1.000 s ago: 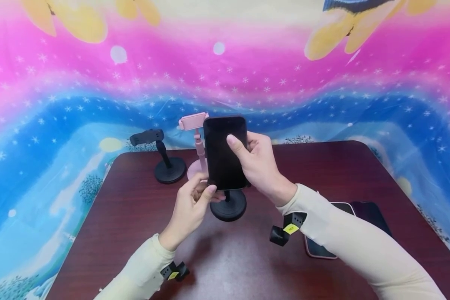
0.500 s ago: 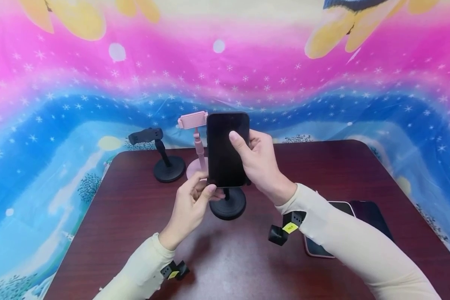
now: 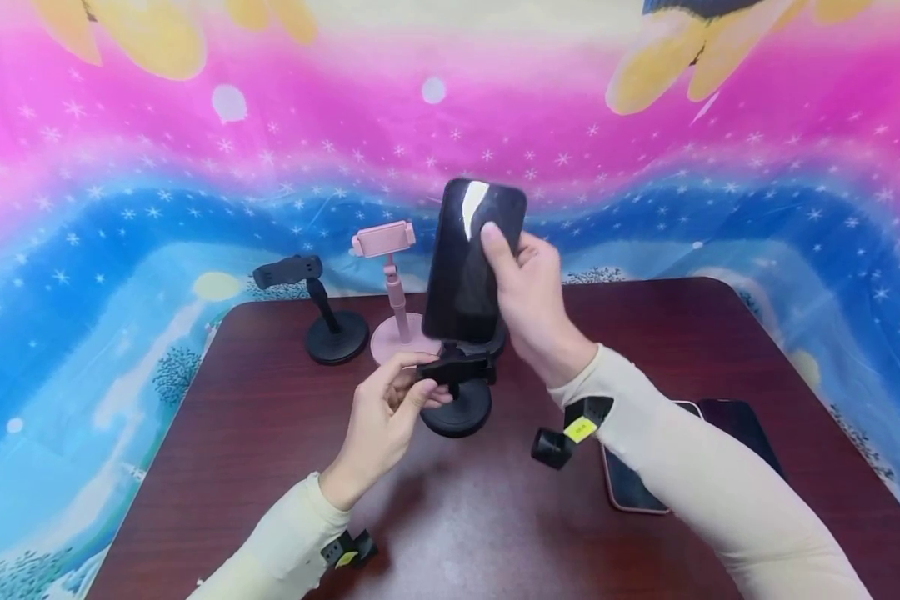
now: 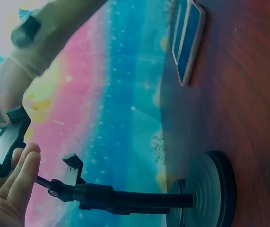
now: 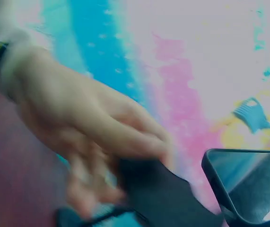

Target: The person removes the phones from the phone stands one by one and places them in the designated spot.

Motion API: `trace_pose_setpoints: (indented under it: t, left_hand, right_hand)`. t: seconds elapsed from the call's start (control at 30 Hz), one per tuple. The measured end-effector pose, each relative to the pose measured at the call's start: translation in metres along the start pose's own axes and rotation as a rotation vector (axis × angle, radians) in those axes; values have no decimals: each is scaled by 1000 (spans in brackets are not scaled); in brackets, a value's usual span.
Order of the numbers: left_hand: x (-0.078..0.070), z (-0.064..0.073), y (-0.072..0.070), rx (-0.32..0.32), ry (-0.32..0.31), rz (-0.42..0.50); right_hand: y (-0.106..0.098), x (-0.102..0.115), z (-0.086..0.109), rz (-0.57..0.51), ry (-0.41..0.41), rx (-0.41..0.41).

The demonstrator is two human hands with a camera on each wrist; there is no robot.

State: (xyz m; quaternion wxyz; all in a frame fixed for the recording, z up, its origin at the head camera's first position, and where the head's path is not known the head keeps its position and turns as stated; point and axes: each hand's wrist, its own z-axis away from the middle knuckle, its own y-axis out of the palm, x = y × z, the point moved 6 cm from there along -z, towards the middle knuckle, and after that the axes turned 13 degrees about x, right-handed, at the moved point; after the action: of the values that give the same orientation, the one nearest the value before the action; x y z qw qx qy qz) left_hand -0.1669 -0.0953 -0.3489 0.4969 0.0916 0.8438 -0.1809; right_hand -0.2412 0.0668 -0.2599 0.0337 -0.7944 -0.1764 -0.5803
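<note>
My right hand (image 3: 528, 292) holds a black smartphone (image 3: 457, 275), thumb across its screen and fingers behind it. The phone leans slightly, its lower edge just above the clamp (image 3: 457, 368) of a black phone stand (image 3: 457, 412). With thumb and fingers, my left hand (image 3: 378, 408) pinches the left end of that clamp. In the right wrist view the clamp (image 5: 168, 198) shows next to the phone's corner (image 5: 215, 175), while the left wrist view shows the stand's post (image 4: 144, 198) and round base (image 4: 208, 189).
A pink phone stand (image 3: 396, 292) and another black one (image 3: 333, 333) stand at the back left. Behind the phone shows a further round black base (image 3: 487, 343). Two phones lie by my right forearm, one pale-rimmed (image 3: 633, 479), one black (image 3: 742, 433). A patterned cloth (image 3: 450, 142) hangs behind the table.
My right hand has lifted the phone up and to the right, tilting it, away from the stand's clamp, which now shows uncovered. My left hand has stayed at the clamp.
</note>
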Motion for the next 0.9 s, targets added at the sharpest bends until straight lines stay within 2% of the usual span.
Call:
trace_pose_setpoints:
  t: [0.13,0.43,0.67,0.9]
  left_hand:
    - [-1,2,-1,-22,22,2]
    - [-1,-1,0,-13,4,14]
    - [-1,-2,2,-7,-54,33]
    - [1,-3,3,-8,-91,102]
  right_hand:
    - [-1,4,-1,-11,10,3]
    - [-1,11,5,24,-6,11]
    - [0,16,11,44,14,22]
    - [0,22,15,57,11,31]
